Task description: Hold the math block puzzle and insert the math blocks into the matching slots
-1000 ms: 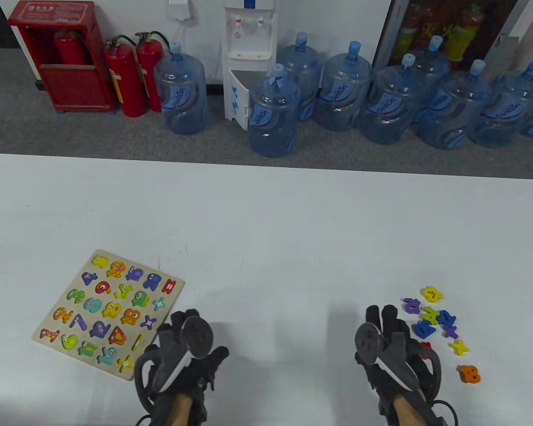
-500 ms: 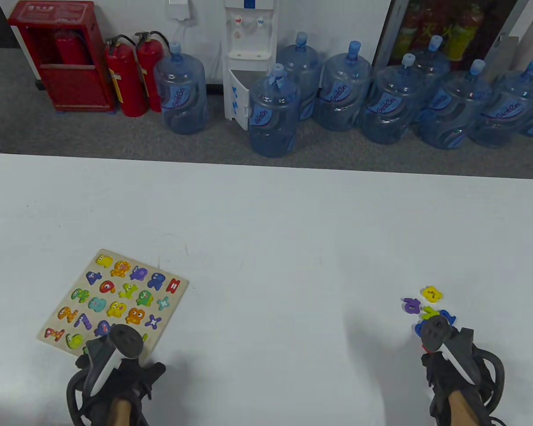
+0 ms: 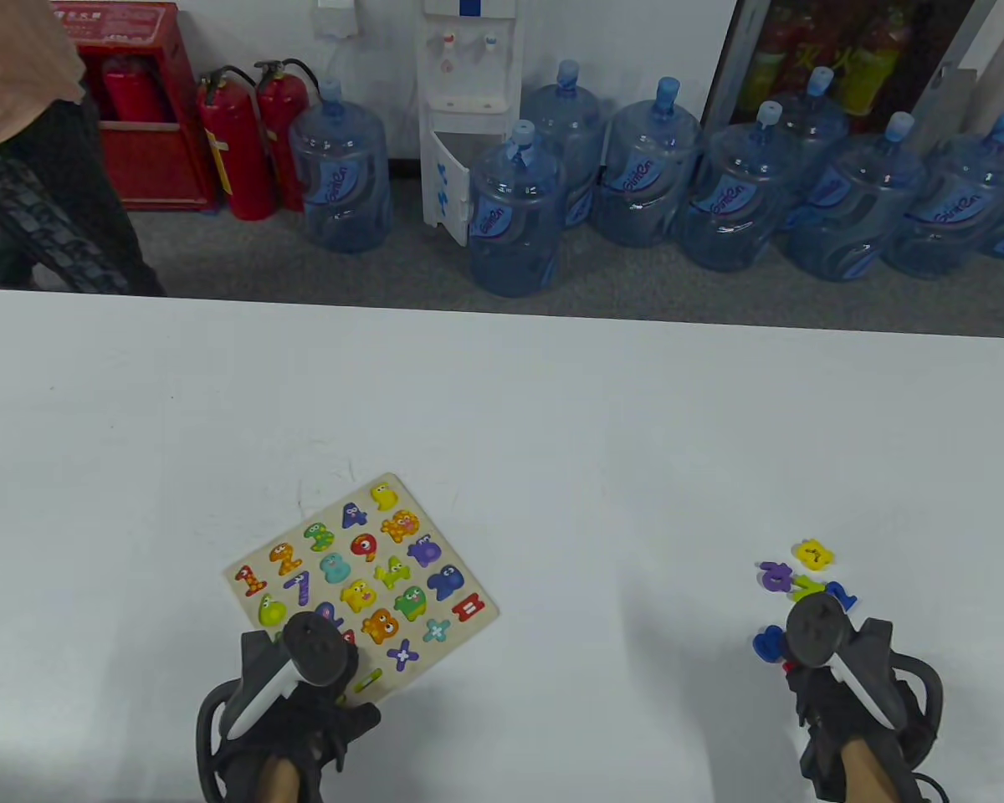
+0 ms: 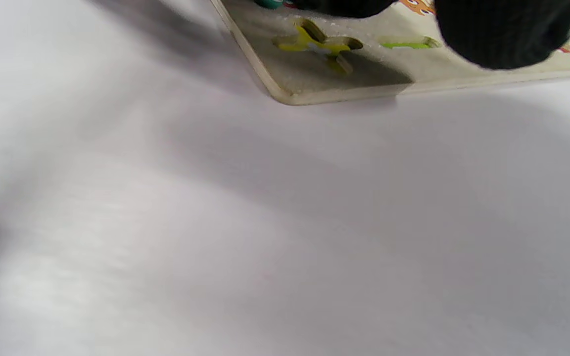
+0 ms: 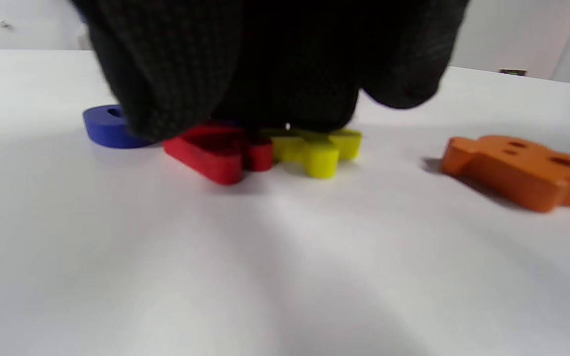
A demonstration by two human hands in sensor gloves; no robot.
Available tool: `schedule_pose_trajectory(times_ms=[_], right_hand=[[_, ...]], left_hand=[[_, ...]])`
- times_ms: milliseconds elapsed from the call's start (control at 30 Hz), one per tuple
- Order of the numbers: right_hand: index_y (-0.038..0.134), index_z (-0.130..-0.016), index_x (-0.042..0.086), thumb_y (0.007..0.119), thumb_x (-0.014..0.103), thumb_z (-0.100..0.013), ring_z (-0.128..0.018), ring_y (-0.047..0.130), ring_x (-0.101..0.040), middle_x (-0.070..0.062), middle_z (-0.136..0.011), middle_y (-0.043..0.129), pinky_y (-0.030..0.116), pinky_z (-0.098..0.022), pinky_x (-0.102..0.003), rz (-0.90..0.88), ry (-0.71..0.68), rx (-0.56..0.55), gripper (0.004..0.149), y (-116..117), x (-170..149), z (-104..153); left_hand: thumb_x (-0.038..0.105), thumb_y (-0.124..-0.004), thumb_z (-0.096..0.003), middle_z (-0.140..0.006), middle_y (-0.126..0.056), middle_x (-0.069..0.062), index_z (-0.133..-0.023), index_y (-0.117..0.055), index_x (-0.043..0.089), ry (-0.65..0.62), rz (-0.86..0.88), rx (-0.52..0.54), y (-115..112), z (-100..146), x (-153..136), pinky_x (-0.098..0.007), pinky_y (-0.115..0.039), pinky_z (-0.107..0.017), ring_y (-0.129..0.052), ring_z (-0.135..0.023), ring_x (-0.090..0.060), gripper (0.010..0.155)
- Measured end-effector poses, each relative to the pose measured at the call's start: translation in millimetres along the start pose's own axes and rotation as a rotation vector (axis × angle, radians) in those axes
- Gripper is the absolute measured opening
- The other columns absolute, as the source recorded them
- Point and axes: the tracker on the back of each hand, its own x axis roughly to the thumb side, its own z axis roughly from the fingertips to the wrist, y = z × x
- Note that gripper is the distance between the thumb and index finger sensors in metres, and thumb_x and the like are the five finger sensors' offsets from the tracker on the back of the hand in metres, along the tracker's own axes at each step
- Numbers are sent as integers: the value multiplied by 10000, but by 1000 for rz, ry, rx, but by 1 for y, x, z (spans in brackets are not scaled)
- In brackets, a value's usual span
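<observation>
We've got the left hand (image 3: 301, 677) on the near corner of the puzzle board (image 3: 435, 577), lower centre-left of the table view. In the left wrist view, gloved fingers (image 4: 502, 34) lie over the board by the yellow plus slot (image 4: 317, 44); we can't tell if they pinch the edge or just press down.

Right hand (image 3: 837, 669) sits at lower right over the loose blocks. In the right wrist view its fingers (image 5: 176, 74) hang over the red block (image 5: 211, 151) and yellow block (image 5: 317, 148), with the blue block (image 5: 109, 128) just left and the orange block (image 5: 522, 168) apart at the right. We can't tell if anything is gripped.

To do this step well, we judge:
- keep the board flat and pinned so it can't skid
- take one block only; red and yellow touch, so separate first
- match the shape to an open slot before lowering

Versus half a second ago, the board has slid right and rotated, from the lower left toward centre. The right hand has barely shifted, and the blue block now shows at its left.
</observation>
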Motion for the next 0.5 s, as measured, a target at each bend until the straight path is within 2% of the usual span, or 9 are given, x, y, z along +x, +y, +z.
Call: schedule_pose_trajectory(times_ms=[67, 100, 133, 200, 233, 300, 333, 433, 500], right_hand=[[882, -688, 317, 874, 268, -264, -647, 899, -193, 41, -769, 869, 781, -512, -390, 12, 1, -65, 427, -4, 5, 4], [878, -692, 322, 879, 261, -262, -655, 897, -188, 48, -774, 866, 775, -525, -390, 15, 18, -137, 435, -7, 8, 6], [853, -723, 328, 882, 260, -261, -686, 879, -185, 55, -805, 840, 758, -550, -394, 17, 11, -153, 467, -8, 11, 7], [741, -843, 313, 886, 277, -256, -792, 796, -220, 17, -926, 719, 716, -592, -419, 16, -52, -105, 605, -4, 19, 7], [689, -889, 284, 891, 307, -244, -819, 762, -251, -28, -966, 659, 704, -597, -432, 43, -70, -37, 677, 0, 24, 4], [648, -908, 293, 897, 321, -234, -841, 713, -254, -17, -981, 627, 693, -605, -428, 140, -72, 50, 720, 10, 32, 0], [612, -919, 306, 877, 333, -235, -836, 707, -243, 2, -972, 638, 690, -605, -421, 178, -57, 22, 735, 9, 35, 1], [706, -865, 304, 883, 339, -226, -754, 803, -221, 25, -876, 772, 726, -576, -400, 185, -96, -47, 664, 9, 43, 2], [740, -844, 286, 889, 365, -205, -719, 825, -218, 15, -831, 812, 734, -559, -399, 158, -134, -37, 661, 8, 51, 6]], left_hand=[[574, -753, -347, -1081, -203, 114, -988, -498, 419, -23, -14, -12, -2, 0, 10, -760, -367, -708, -133, -1035, -482, 708], [572, -755, -347, -1081, -209, 114, -986, -504, 416, -33, -26, -15, -3, 0, 15, -757, -372, -709, -138, -1034, -485, 704], [571, -758, -341, -1080, -217, 116, -981, -512, 416, -39, -41, -16, -3, 0, 19, -751, -384, -713, -149, -1036, -484, 703], [569, -761, -339, -1080, -235, 116, -972, -526, 415, -56, -71, -16, -4, 1, 27, -744, -402, -715, -170, -1036, -489, 692], [569, -762, -337, -1079, -240, 116, -968, -532, 415, -65, -82, -19, -5, 1, 30, -742, -405, -716, -176, -1036, -490, 689], [567, -764, -337, -1077, -244, 120, -964, -541, 413, -88, -81, -29, -8, 2, 36, -739, -406, -716, -173, -1034, -487, 684], [564, -767, -336, -1077, -244, 122, -964, -544, 412, -100, -85, -33, -9, 2, 40, -738, -403, -717, -171, -1033, -486, 684], [560, -770, -334, -1075, -246, 133, -961, -554, 415, -135, -95, -46, -12, 2, 49, -741, -387, -717, -160, -1035, -473, 679], [559, -771, -335, -1074, -255, 138, -955, -567, 415, -153, -107, -48, -15, 2, 58, -739, -388, -718, -163, -1037, -467, 669]])
